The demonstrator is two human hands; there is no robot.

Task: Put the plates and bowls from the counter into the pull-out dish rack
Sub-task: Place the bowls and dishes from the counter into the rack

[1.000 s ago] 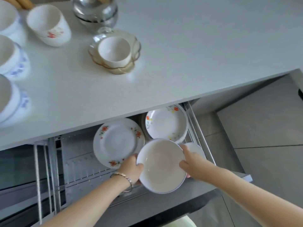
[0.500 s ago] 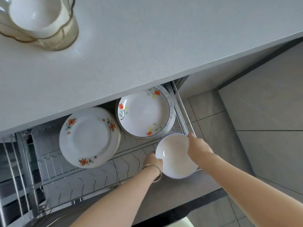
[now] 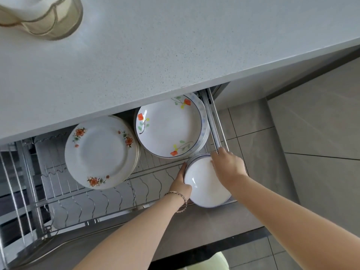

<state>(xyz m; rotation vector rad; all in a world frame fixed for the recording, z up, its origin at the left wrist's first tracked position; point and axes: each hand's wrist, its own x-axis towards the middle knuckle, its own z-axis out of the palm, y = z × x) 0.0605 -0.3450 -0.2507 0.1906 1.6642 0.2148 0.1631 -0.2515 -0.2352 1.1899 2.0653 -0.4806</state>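
Note:
A white bowl with a blue rim [image 3: 205, 187] stands tilted in the front right corner of the pull-out wire dish rack [image 3: 109, 199], with more blue-rimmed rims just behind it. My left hand [image 3: 180, 185], a bracelet on its wrist, grips the bowl's left edge. My right hand [image 3: 228, 165] holds its upper right edge, fingers curled over the rim. Two stacks of flowered plates lean in the rack: one with orange flowers [image 3: 101, 152] at the left, one with red and yellow flowers [image 3: 169, 127] behind the bowl.
The grey speckled counter [image 3: 175, 45] overhangs the rack's back. A glass dish holding a white bowl [image 3: 41, 15] sits at the counter's top left. The rack's right rail [image 3: 215, 121] runs beside my right hand. Tiled floor [image 3: 311, 133] lies to the right.
Both hands have lowered the white bowl from above the rack into its front right corner, against the bowls standing there. The view has moved closer and to the right.

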